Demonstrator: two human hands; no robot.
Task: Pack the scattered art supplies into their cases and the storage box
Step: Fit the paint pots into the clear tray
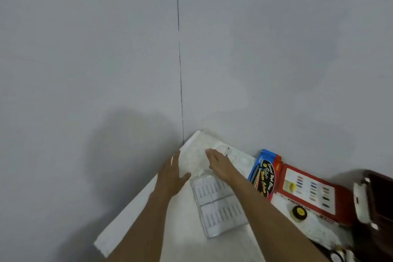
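Note:
My left hand point(172, 173) stretches out flat over the far left edge of the white table point(131, 215), fingers straight, holding nothing. My right hand point(219, 162) reaches toward the table's far corner, fingers extended and empty. Just beyond its fingertips lies a white round paint palette point(238, 155) with a thin dark brush point(227, 151) on it. Between my forearms lies a clear plastic case point(219, 202) with rows of slim dark tools inside. A blue watercolour box point(264, 171) and a red paint box point(308, 191) lie to the right. A small black-and-yellow jar point(299, 213) sits on the red box.
A dark brown storage box point(378, 202) with white latches stands at the right edge. Small round black-and-white items point(338, 256) lie at the bottom right. Grey walls meet in a corner right behind the table. The frame is blurred.

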